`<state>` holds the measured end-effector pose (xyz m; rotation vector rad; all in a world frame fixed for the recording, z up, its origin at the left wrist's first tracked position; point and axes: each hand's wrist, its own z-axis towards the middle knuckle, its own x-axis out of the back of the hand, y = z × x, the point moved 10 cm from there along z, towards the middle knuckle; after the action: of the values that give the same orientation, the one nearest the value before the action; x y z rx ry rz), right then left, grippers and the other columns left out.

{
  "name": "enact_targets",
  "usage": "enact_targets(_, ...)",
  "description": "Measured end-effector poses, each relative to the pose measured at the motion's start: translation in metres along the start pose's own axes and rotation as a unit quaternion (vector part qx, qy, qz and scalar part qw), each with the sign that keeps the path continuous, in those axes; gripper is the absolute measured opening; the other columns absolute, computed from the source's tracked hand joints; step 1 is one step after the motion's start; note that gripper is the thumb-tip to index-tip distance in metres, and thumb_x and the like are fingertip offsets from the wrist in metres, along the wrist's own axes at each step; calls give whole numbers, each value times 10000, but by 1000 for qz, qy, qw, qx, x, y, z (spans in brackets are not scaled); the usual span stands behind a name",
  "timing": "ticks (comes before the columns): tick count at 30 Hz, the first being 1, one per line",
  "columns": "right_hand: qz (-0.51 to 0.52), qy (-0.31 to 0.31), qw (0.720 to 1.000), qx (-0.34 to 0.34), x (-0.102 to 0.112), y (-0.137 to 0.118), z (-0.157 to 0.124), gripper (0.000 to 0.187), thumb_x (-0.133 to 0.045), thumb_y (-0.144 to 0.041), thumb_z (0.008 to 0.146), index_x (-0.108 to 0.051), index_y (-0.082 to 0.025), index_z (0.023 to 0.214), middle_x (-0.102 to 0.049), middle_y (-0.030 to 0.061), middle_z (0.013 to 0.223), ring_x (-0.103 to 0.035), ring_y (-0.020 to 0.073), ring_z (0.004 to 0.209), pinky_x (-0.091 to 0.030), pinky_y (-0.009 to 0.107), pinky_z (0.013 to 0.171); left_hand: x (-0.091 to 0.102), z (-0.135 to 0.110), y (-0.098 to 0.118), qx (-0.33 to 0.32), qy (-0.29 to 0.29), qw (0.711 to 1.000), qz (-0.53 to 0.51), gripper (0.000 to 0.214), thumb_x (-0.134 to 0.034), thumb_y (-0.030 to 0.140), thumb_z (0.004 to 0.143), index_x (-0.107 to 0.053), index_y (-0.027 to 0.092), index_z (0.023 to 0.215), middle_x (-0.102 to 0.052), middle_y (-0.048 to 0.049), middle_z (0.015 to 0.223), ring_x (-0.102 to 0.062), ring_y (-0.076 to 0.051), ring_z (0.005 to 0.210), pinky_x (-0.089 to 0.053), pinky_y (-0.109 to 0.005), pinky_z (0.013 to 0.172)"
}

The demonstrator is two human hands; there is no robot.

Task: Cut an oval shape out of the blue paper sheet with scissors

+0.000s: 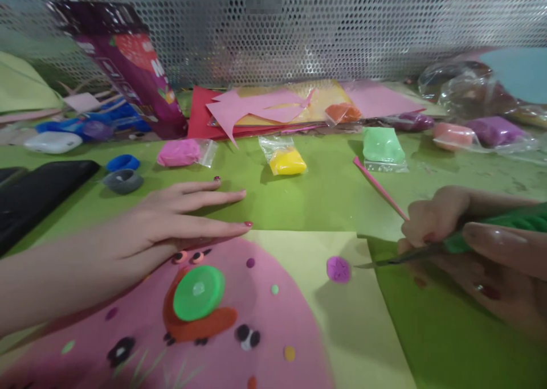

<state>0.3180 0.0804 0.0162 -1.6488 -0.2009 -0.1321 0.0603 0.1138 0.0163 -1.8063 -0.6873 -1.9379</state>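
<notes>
A tall purple printed package (pixel 130 78) at the back left is carrying the lettering that is showing here. A large white capital M (pixel 158 69) is standing near the package's right edge, beside and below a red fruit picture (pixel 135 52); whatever is following that letter is curving away at the edge and blurring too much to read. Smaller white characters are running near the upper left of the print, and little white outlined symbols (pixel 111 68) are sitting on the purple ground; these are appearing too soft to make out.
</notes>
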Motion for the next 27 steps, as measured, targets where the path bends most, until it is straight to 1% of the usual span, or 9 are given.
enact_targets(3,49,-19,998,-17,-12,-4,7,257,-705,-501,590,-618,-274,674,-545,32,575,-557,163,483,-466,245,354,-1,0,-1,10,-13,1000,-6,458,-239,243,898,-307,564,1218,-241,208,1400,-289,-196,1269,-299,-414,997)
enact_targets(6,81,-10,996,-31,-15,-6,11,255,-751,-468,538,-615,-267,621,-495,14,532,-532,144,482,-487,243,402,-1,0,-3,18,-9,1000,-15,452,-248,246,895,-332,564,1204,-255,210,1394,-305,-201,1263,-294,-412,1001)
enact_targets(8,91,2,995,-40,-14,-7,13,262,-773,-455,498,-610,-271,587,-461,5,517,-505,136,470,-474,240,388,-1,0,-4,21,-8,1000,-18,442,-248,257,895,-341,561,1201,-260,209,1392,-313,-205,1259,-278,-416,1010)
enact_targets(10,86,12,995,-54,-13,-7,14,274,-771,-466,478,-598,-265,550,-428,0,498,-455,123,434,-441,244,356,-1,0,-4,20,-6,1000,-17,438,-244,264,895,-339,560,1203,-255,208,1394,-315,-207,1258,-264,-420,1017)
enact_targets(12,72,3,995,-72,-14,-6,16,284,-754,-478,479,-583,-254,518,-414,2,491,-419,117,415,-412,253,343,-2,0,-4,19,-7,1000,-16,440,-253,258,893,-345,559,1201,-250,211,1395,-318,-206,1257,-261,-416,1018)
enact_targets(14,54,-13,995,-85,-17,-4,19,285,-741,-472,479,-571,-245,504,-432,13,505,-427,123,430,-400,259,352,-3,0,-4,18,-8,1000,-15,444,-264,245,890,-359,555,1194,-250,213,1395,-317,-205,1257,-257,-410,1021)
enact_targets(18,40,-22,995,-94,-18,-1,22,252,-725,-452,496,-591,-245,551,-467,25,524,-464,144,463,-403,266,380,-4,0,-6,24,-3,999,-21,441,-261,241,893,-375,546,1190,-250,219,1393,-310,-204,1260,-229,-406,1035)
enact_targets(23,39,-44,994,-91,-23,0,24,220,-719,-422,516,-591,-247,550,-437,12,490,-461,140,437,-357,240,349,-3,-1,-7,21,2,1000,-23,422,-262,253,899,-392,541,1179,-265,228,1384,-311,-194,1261,-225,-384,1040)
enact_targets(27,32,-41,995,-90,-22,0,23,193,-714,-403,528,-596,-251,546,-457,16,496,-461,142,428,-325,233,329,-6,-1,-7,24,-5,999,-27,394,-260,283,900,-444,529,1145,-297,230,1368,-300,-191,1267,-229,-386,1038)
